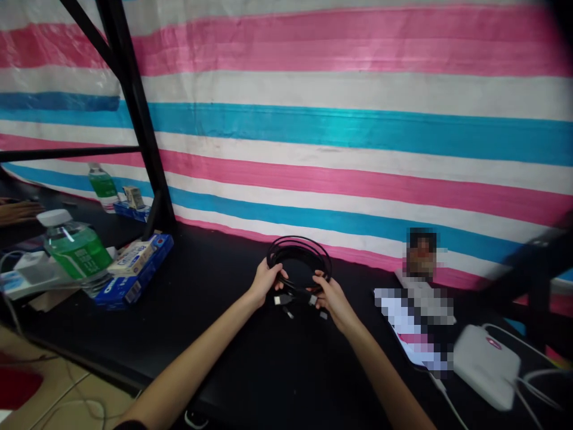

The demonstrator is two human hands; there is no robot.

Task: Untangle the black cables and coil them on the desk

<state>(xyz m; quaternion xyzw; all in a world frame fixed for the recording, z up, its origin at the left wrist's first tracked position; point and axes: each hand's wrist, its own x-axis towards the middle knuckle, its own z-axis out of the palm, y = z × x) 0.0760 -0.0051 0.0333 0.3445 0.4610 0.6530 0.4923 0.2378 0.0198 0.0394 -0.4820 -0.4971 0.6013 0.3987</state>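
Coiled black cable held between 2 hands over a dark table

The black cable (299, 240) is wound into several loose loops near the middle of the table (215, 352). The left hand (265, 280) grips the coil at its left side, the thumb laid over the strands; the right hand (333, 297) pinches the opposite side between thumb and fingers. Whether the lower loops touch the tabletop cannot be told. A USB-A plug (282, 300) protrudes below the coil, near the left hand; another connector (312, 300) lies beside the fingers of the right hand. Smaller, pale ends show just beneath, too blurred to identify.

Left of the table: a clear bottle (76, 248) with a white cap and green label stands beside a blue box (142, 272), on which rests a beige packet (131, 258). A white power strip (27, 283) lies beside the bottle. Farther back are another green-labelled bottle (102, 185) and, at the left edge, a co-worker's hand (18, 212).

Right of the table: a phone (405, 334), its lit screen partly pixelated, lies near a white rounded device (487, 364) bearing a pink oval mark, with white cables around it.

Background: a sheet (340, 131) striped pink, white and blue, crossed at left by a black metal frame (138, 113).
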